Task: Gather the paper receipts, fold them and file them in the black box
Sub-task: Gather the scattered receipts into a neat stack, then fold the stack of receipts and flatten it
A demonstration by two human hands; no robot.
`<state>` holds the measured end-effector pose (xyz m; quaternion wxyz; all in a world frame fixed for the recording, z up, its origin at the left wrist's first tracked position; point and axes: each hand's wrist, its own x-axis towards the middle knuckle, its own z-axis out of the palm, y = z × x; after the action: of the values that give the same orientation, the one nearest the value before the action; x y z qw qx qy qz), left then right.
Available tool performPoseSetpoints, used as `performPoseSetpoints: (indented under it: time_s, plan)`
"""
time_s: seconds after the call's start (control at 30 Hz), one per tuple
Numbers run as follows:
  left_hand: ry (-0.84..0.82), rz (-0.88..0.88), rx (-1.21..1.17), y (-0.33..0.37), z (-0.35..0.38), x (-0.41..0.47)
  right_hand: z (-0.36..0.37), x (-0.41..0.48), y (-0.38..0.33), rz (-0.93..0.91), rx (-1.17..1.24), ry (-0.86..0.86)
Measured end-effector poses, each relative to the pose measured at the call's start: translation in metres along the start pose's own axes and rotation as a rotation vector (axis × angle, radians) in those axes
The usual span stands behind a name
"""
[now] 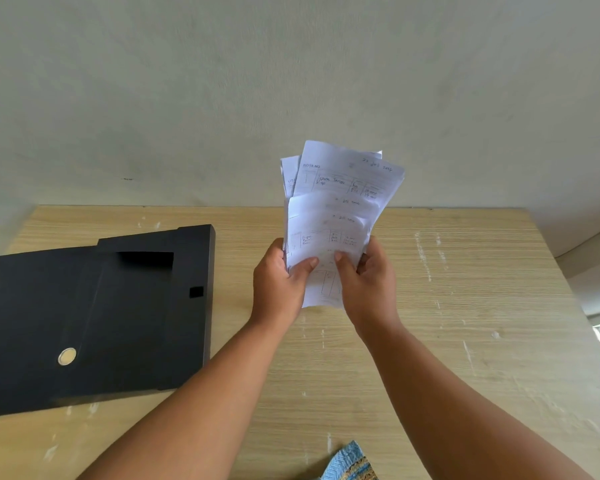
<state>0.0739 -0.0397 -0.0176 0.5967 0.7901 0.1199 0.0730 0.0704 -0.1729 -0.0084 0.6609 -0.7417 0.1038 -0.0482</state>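
A fanned stack of white paper receipts (pixel 340 202) with handwritten tables stands upright above the middle of the wooden table (pixel 465 306). My left hand (pixel 279 285) grips the stack's lower left edge, thumb on the front sheet. My right hand (pixel 366 282) holds the lower right edge, thumb also pressed on the front. The sheets are unfolded and splay apart at the top. The black box (pixel 94 317) lies flat on the table's left side, shut, with a round metal snap on its flap.
A pale wall rises directly behind the table's far edge. A blue patterned cloth (pixel 350 462) shows at the bottom edge near my body. The table's right edge drops off towards a floor area at far right.
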Motion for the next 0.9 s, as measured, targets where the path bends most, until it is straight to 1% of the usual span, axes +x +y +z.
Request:
performPoseSetpoints:
  time_s: [0.13, 0.23, 0.37, 0.5, 0.67, 0.9]
  plan:
    - [-0.051, -0.059, 0.005, -0.013, -0.003, -0.008, -0.003, -0.008, 0.011, 0.040, -0.033, -0.027]
    - [-0.062, -0.089, 0.034, -0.023, -0.005, -0.013, -0.004, -0.015, 0.022, 0.081, -0.063, -0.035]
    - [-0.060, -0.127, 0.035, -0.027, -0.004, -0.012, -0.003, -0.017, 0.030, 0.089, -0.081, -0.033]
    - [-0.086, -0.126, 0.043, -0.026, -0.004, -0.009, -0.004, -0.016, 0.029, 0.112, -0.053, -0.058]
    - [-0.126, -0.089, 0.052, -0.027, -0.007, -0.008, -0.007, -0.015, 0.032, 0.131, -0.082, -0.070]
    - [-0.158, -0.069, 0.064, -0.023, -0.009, -0.008, -0.006, -0.014, 0.027, 0.125, -0.107, -0.045]
